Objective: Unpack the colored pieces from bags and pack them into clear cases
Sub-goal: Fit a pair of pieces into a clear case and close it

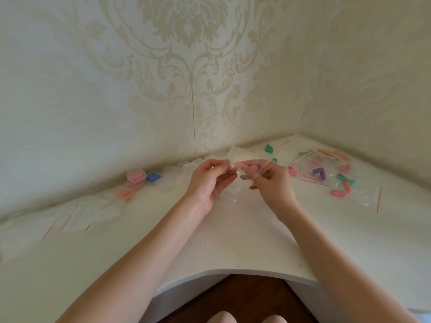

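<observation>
Corner desk [233, 241], patterned wallpaper | right hand [268, 180] pinches small clear bag [262, 170] with pink piece [245, 166] above desk | left hand [210, 180] pinches bag's edge | light, soft, slippery film: hold near seal

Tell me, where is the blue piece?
In the head view the blue piece sits in a clear case on the left side of the table, near the wall, right beside the case with pink pieces.
</observation>
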### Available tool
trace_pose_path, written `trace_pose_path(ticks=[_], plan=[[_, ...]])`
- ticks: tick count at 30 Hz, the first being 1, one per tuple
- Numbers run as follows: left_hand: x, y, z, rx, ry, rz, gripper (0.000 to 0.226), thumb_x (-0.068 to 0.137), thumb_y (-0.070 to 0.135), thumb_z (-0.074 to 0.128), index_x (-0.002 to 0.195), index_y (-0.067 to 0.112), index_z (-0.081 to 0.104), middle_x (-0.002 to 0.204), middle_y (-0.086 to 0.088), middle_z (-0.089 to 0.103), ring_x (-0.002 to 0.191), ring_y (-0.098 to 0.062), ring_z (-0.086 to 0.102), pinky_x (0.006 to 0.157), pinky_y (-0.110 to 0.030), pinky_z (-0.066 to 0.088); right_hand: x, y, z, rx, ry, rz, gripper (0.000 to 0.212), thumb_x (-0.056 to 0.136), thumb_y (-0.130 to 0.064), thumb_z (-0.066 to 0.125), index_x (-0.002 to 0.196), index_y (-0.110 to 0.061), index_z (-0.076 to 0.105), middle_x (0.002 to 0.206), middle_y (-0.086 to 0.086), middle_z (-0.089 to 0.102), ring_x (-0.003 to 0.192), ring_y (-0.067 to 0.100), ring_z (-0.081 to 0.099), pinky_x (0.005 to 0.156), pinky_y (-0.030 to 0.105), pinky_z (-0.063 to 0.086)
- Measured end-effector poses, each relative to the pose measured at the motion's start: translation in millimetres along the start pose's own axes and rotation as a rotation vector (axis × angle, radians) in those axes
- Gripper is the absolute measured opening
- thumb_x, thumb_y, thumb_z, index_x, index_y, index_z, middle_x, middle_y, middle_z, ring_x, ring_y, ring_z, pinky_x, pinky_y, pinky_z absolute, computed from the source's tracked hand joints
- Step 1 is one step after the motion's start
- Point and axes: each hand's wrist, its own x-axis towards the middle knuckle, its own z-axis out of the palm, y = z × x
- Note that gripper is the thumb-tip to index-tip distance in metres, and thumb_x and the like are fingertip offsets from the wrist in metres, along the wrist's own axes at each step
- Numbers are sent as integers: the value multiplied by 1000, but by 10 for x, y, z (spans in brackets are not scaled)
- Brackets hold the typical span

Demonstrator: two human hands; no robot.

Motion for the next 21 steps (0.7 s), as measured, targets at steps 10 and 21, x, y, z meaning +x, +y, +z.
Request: trace_pose_path(ticks=[10,21], plan=[[8,64,-85,289,166,359,14,89,3,61,78,5,53,92,-12,64,90,-21,67,77,-28,57,80,-21,-100,561,114,246,15,93,-17,59,100,-5,64,104,7,70,88,16,72,59,20,53],[-390,732,-724,579,515,705,24,79,-5,62,74,18,55,99,-6,68,76,-27,71,54,-31,53,127,53,-160,663,179,369,9,95,-1,49,104,3,49,79,19,62,58,19,70,51,22,55]])
